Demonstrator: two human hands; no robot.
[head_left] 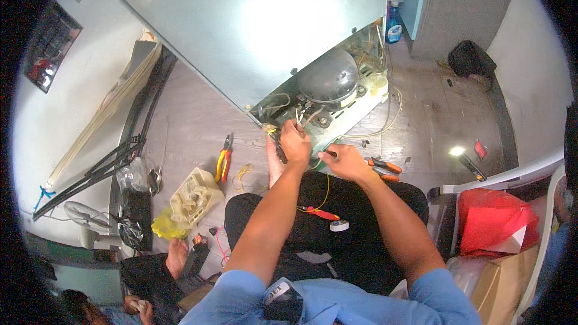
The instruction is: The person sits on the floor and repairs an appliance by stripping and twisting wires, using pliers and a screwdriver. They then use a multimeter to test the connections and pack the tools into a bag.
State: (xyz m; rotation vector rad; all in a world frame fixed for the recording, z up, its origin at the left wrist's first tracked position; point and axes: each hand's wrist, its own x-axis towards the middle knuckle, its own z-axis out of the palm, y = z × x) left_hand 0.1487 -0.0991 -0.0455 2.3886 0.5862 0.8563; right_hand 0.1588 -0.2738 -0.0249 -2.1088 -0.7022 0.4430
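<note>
A black dome-shaped compressor (pixel 328 78) sits on a pale metal base (pixel 352 105) in the open lower bay of a large light-blue appliance cabinet (pixel 198 18). My left hand (pixel 295 142) is closed at the left end of this base, its fingers on thin wires (pixel 298 117) beside the compressor. Close to its right, my right hand (pixel 342 161) pinches a small dark piece that I cannot make out. A green wire (pixel 318 161) runs by its fingertips. Orange-handled pliers (pixel 385 167) lie just right of that hand. Across my lap rest a red-handled tool (pixel 320 212) and a white tape roll (pixel 339 225).
Red-and-yellow pliers (pixel 223 162) and a cream plastic basket (pixel 197 195) are on the floor at left. A lit flashlight (pixel 468 162) lies at right, near a red bag (pixel 497 219). Another person's hand (pixel 141 307) shows at lower left. Long black strips (pixel 141 126) lean along the left wall.
</note>
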